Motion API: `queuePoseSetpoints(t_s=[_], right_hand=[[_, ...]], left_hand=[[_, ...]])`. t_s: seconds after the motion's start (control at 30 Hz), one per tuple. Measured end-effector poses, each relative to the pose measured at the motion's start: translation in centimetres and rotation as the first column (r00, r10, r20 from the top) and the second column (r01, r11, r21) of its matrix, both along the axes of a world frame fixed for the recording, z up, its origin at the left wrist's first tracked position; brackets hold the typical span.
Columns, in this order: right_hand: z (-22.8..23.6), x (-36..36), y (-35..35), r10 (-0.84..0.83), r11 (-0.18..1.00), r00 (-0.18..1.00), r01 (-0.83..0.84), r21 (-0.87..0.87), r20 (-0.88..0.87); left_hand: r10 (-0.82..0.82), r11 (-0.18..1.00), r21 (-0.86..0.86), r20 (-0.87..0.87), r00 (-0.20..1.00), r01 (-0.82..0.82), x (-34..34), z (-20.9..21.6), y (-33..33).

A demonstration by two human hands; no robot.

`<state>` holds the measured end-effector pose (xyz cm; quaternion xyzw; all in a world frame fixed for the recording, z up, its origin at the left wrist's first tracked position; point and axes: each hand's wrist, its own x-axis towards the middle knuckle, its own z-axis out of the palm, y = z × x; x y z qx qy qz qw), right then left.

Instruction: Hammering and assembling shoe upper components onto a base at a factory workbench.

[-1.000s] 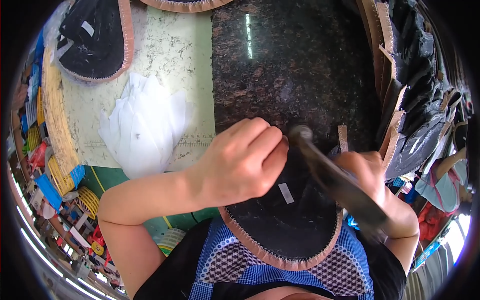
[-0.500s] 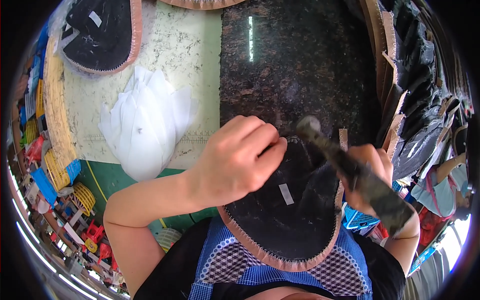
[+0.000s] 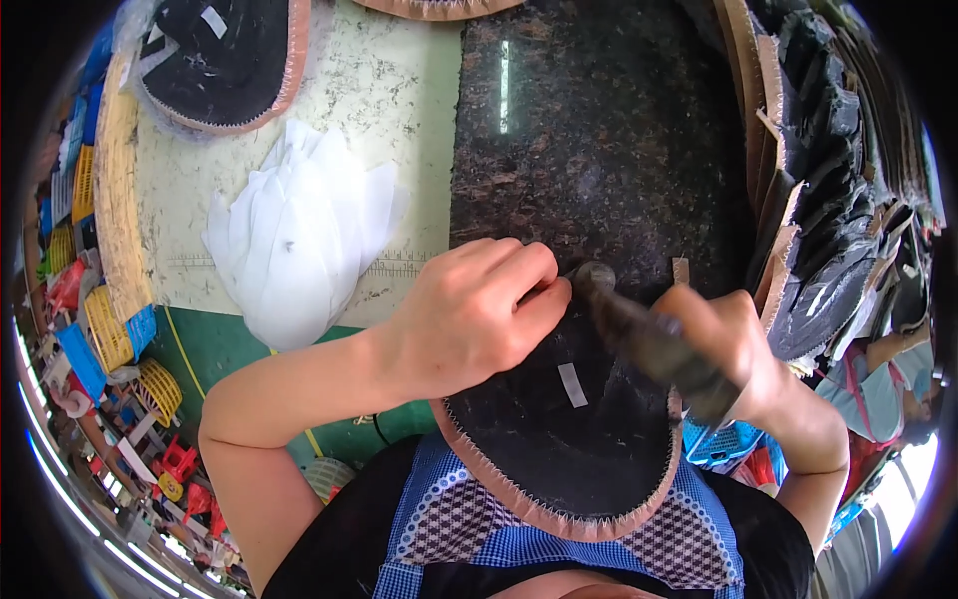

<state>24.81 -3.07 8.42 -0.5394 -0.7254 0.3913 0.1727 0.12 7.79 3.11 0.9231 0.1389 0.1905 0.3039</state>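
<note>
Gripping a hammer (image 3: 627,327), the right hand (image 3: 728,344) faces the left hand (image 3: 479,314), fingers closed, hold hidden; black piece's (image 3: 559,459) rim (image 3: 589,530) is stitched, hammering apparently unfinished.

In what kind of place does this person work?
Probably a workshop or factory for sewn goods: black pieces with stitched edges are stacked at the right, layered white pieces lie on the worktable, and yellow baskets appear at the left.
</note>
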Motion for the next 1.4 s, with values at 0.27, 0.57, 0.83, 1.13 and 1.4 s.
queuePoseSetpoints(t_s=[0.27, 0.57, 0.83, 1.13, 1.4], right_hand=[[-0.4, 0.5, -1.7, -0.009, 1.000, 0.994, 0.010, -0.004, 0.106], [0.9, 0.1, 0.3, -0.115, 0.989, 0.992, 0.109, 0.102, 0.057], [1.8, -1.0, 2.0, 0.026, 0.995, 0.997, -0.019, -0.095, 0.067], [1.7, -0.7, 2.5, -0.002, 1.000, 0.995, 0.005, -0.025, 0.100], [2.1, -1.7, 3.5, 0.184, 0.976, 0.975, -0.166, -0.140, 0.126]], left_hand=[[0.023, 0.967, -0.252, -0.046, 0.999, -0.034, 1.2, -0.1, 2.2], [-0.089, 0.995, -0.051, -0.005, 0.996, 0.088, 0.0, -0.6, 2.2], [-0.161, 0.982, -0.099, 0.001, 0.987, 0.160, -0.2, -0.6, 2.6], [-0.234, 0.956, -0.174, 0.043, 0.971, 0.238, -0.5, -1.1, 3.7], [-0.193, 0.972, -0.126, 0.052, 0.980, 0.198, -0.9, -1.0, 4.3]])
